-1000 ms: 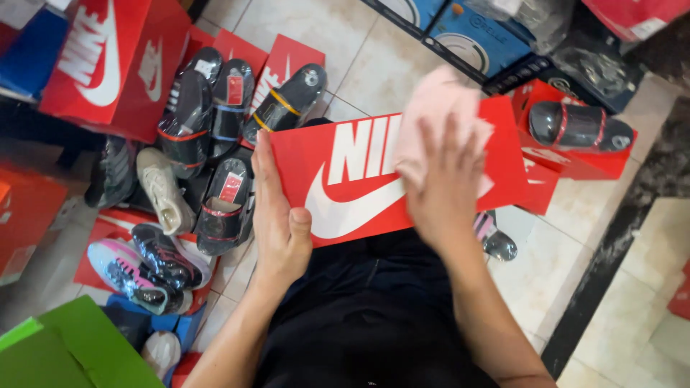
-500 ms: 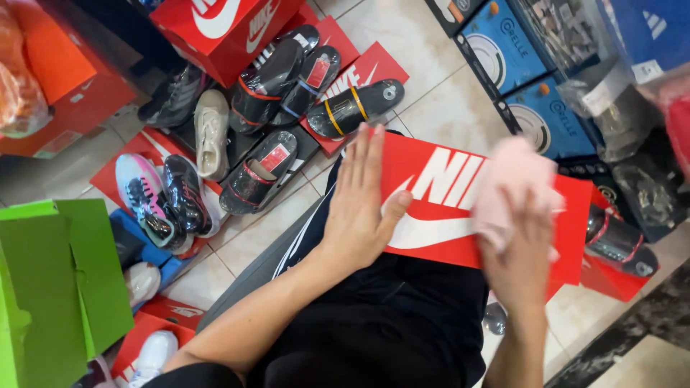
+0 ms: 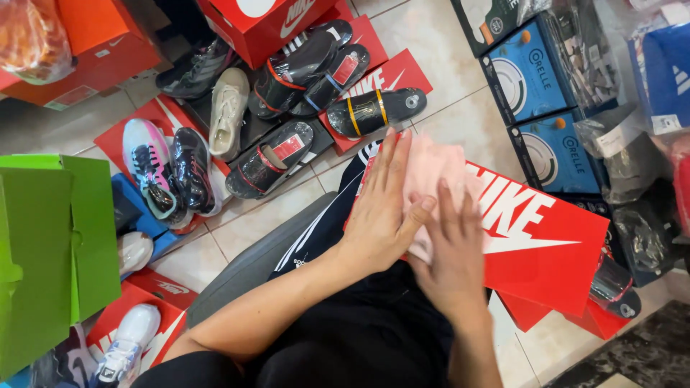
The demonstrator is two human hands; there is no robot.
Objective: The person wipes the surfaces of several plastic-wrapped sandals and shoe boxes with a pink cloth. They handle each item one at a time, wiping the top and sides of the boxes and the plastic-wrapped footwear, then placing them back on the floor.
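Note:
A red shoe box (image 3: 546, 237) with a white logo rests on my lap. A pale pink cloth (image 3: 431, 176) lies on its left part. My left hand (image 3: 381, 208) lies flat on the box's left end, fingers spread and touching the cloth's edge. Pressed down on the cloth beside it is my right hand (image 3: 453, 255), palm flat, fingers pointing away from me. Both forearms reach forward over my black clothing.
Black slides wrapped in plastic (image 3: 377, 108) and sneakers (image 3: 230, 108) lie on red boxes on the tiled floor ahead left. A green box (image 3: 50, 251) stands open at the left. Blue boxes (image 3: 532, 79) and plastic-wrapped goods (image 3: 632, 158) are stacked on the right.
The view has swung left. My right hand has carried the pink cloth leftward along the box, close to my left hand, which stays flat on the lid.

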